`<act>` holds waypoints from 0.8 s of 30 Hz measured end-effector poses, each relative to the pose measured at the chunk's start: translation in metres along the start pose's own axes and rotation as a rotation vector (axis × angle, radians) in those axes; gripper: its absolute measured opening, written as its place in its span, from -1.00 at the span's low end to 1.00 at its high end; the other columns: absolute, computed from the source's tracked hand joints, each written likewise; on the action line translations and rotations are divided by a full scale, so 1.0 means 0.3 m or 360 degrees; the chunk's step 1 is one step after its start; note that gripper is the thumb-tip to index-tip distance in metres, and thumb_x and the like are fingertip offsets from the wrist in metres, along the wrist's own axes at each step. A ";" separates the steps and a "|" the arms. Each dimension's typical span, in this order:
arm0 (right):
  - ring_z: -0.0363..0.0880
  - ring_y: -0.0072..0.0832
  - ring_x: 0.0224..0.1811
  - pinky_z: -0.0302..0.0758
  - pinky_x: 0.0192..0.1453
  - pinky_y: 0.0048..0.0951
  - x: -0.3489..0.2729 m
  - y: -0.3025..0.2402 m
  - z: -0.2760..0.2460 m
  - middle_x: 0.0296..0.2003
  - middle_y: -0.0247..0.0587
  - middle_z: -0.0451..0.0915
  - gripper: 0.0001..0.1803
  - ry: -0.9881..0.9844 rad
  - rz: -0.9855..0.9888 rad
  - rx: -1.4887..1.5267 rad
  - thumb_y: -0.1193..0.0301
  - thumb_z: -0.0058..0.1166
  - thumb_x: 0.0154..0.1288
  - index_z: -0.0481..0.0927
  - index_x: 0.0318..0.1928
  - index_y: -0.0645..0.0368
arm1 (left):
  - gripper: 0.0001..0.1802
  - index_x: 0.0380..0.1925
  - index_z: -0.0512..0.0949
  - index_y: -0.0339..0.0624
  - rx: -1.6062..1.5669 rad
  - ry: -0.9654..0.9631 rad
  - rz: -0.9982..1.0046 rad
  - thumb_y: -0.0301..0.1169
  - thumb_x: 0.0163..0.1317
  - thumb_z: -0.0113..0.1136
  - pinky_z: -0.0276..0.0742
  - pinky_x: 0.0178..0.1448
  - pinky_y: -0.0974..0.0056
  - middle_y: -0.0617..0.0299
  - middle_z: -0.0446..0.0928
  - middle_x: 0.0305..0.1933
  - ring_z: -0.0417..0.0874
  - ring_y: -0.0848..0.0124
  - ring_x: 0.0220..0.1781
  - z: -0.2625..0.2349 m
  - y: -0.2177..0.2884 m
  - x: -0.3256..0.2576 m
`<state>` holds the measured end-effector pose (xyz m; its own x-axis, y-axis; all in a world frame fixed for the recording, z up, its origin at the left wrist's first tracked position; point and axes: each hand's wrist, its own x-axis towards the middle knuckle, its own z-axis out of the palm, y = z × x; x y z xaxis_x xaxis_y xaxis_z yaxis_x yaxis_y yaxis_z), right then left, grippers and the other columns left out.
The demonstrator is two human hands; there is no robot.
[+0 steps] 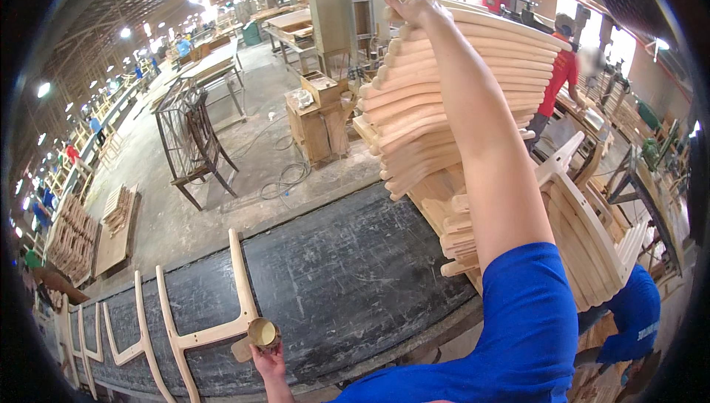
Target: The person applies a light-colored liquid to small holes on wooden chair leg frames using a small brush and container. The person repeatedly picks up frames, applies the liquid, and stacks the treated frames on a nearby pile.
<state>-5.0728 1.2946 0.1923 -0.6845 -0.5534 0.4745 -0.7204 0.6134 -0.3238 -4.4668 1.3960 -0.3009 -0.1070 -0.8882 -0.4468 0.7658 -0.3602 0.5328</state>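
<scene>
My left hand is low in the head view, fingers closed around a small round cup with pale yellow contents. The cup is over one end of an H-shaped wooden frame lying on a dark, scuffed belt, and hides part of it. A flat wooden end pokes out beside the cup; whether it belongs to the frame I cannot tell. My right arm stretches far forward. At the top of a tall stack of curved wooden pieces, my right hand has its fingers spread over the near-left end.
More wooden frames lie along the belt to the left. Beyond it stand a wooden cabinet, a dark metal rack and loose cable. Co-workers in red and blue are at right, near stacked wooden parts.
</scene>
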 end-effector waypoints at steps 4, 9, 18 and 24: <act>0.44 -0.31 0.06 0.36 0.13 -0.24 0.058 0.057 -0.049 0.04 -0.16 0.50 -0.23 -0.0366 0.0066 0.0170 -0.33 -0.21 0.13 0.39 0.20 -0.13 | -0.46 0.22 0.23 0.05 -0.0048 -0.0060 -0.0023 0.05 0.35 -0.19 0.43 0.13 0.06 0.17 0.37 0.17 0.40 0.17 0.15 0.012 -0.037 0.003; 0.43 -0.54 -0.39 0.49 -0.38 -0.46 -0.027 0.266 -0.144 -0.23 -0.38 0.47 -0.48 -0.0555 0.0025 0.0492 -0.07 -0.04 0.19 0.42 -0.06 0.07 | -0.51 0.17 0.29 0.00 0.0002 0.0002 0.0045 0.00 0.38 -0.22 0.51 0.06 0.06 0.17 0.40 0.16 0.46 0.18 0.12 0.030 -0.055 0.009; 0.50 -0.44 -0.46 0.13 -0.70 -0.65 -0.043 0.621 -0.107 -0.44 -0.22 0.50 -0.81 -0.0471 0.0225 0.3242 0.33 0.18 0.13 0.46 -0.33 0.10 | -0.51 0.16 0.30 0.02 -0.0093 0.0007 -0.0094 0.01 0.37 -0.20 0.43 0.15 -0.01 0.20 0.32 0.20 0.38 0.14 0.17 0.061 -0.120 0.017; 0.41 -0.59 -0.51 0.17 -0.64 -0.64 -0.191 0.637 -0.011 -0.43 -0.26 0.48 -0.80 -0.0310 -0.0669 0.2934 0.38 0.07 0.24 0.43 -0.17 0.16 | -0.50 0.22 0.25 -0.01 -0.0115 -0.0307 -0.0020 -0.03 0.40 -0.29 0.42 0.16 0.00 0.16 0.31 0.25 0.38 0.17 0.21 0.047 -0.045 -0.005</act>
<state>-5.1709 1.4453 0.1058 -0.3642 -0.6134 0.7008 0.0641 -0.7672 -0.6382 -4.4858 1.3981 -0.2973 -0.2311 -0.9244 -0.3035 0.8064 -0.3565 0.4718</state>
